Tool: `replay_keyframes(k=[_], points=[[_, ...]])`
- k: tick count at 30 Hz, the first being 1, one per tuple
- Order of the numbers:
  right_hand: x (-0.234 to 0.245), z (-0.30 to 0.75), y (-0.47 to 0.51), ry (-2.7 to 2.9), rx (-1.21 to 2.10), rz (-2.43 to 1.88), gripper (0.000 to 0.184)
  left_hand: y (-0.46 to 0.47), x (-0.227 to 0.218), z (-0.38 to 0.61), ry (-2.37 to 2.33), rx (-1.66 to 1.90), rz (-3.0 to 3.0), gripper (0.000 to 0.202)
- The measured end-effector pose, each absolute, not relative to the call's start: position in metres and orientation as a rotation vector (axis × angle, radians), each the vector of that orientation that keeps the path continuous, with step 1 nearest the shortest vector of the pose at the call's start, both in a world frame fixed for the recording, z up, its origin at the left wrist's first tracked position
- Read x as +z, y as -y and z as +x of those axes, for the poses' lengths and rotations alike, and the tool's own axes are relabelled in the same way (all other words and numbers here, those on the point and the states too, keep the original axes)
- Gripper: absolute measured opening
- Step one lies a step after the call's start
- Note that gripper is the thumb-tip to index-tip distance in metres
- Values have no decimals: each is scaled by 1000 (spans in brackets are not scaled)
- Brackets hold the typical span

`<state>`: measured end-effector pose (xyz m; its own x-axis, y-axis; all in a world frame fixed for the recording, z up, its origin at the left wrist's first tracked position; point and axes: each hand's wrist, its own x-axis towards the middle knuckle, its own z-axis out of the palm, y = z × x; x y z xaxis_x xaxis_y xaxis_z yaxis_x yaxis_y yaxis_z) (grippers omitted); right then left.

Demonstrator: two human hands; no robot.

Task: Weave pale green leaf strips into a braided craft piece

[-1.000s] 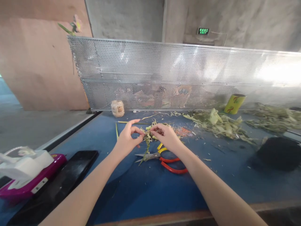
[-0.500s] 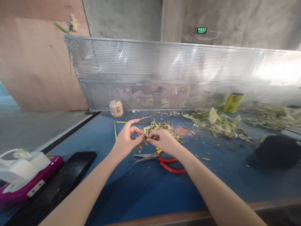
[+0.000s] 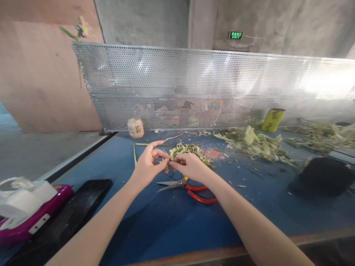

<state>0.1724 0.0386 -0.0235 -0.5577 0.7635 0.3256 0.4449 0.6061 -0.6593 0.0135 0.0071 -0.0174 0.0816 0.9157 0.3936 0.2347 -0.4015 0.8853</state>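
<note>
My left hand [image 3: 150, 161] and my right hand [image 3: 191, 166] meet over the blue table, fingertips pinched close together. Between them is a small bit of dried plant fibre, mostly hidden by the fingers. Just behind the hands lies a heap of shredded dry green-yellow plant scraps [image 3: 191, 149]. Below them rest scissors [image 3: 177, 183] with red handles, blades apart and pointing left; my right forearm partly covers the handles. A long thin leaf strip [image 3: 135, 155] lies to the left of my left hand.
A purple power strip [image 3: 41, 218] with white plugs and a black phone [image 3: 83, 199] lie at the left. A woven jar [image 3: 135, 128] stands by the perforated metal screen [image 3: 155, 70]. Dried husks [image 3: 253, 142], a yellow-green can [image 3: 273, 120] and a dark object [image 3: 327, 176] are at the right.
My right fingertips have moved slightly left, closer against the left fingertips. The whole view has shifted a little; the scissors and scraps stay in place on the table.
</note>
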Motion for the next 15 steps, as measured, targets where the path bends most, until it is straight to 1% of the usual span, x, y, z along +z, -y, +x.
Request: replay_keyframes(k=[5, 8, 15], points=[[-28, 171, -41, 2201, 714, -944, 18, -5, -18, 17, -1152, 1332, 1739, 54], [-28, 171, -42, 2194, 740, -923, 18, -4, -18, 19, -1145, 1340, 1734, 54], [-28, 171, -41, 2154, 654, -926, 13, -3, -16, 17, -1151, 1356, 1726, 52]])
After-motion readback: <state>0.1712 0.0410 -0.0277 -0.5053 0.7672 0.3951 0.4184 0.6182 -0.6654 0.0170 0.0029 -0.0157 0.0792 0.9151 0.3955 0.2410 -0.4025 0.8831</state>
